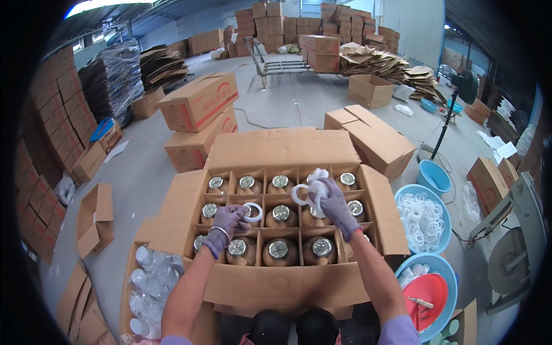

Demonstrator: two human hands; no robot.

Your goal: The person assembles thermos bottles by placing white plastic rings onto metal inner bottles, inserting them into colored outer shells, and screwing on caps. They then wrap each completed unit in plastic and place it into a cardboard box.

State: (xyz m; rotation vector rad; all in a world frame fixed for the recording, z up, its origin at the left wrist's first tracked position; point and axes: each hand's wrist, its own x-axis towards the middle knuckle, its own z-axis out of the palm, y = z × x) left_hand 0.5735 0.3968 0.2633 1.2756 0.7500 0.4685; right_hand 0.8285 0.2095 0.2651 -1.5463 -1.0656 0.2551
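Note:
In front of me stands an open cardboard box (282, 282), its flaps folded out and its inside split by cardboard dividers. Upright bottles with silvery tops (278, 248) fill its compartments in rows. My left hand (229, 224), in a grey-purple glove, pinches a white plastic ring (253, 212) over the left part of the middle row. My gloved right hand (333, 204) is closed on several white rings (299, 194) above the right part of the box. The bottle tops beneath both hands are partly hidden.
At right, a blue basin of white rings (422, 218) stands behind another blue basin (451, 276) with a red dish (425, 302). Clear plastic bottles (152, 276) fill a carton at left. Closed cartons (198, 103) stand beyond, with a flat cart (284, 67) farther back.

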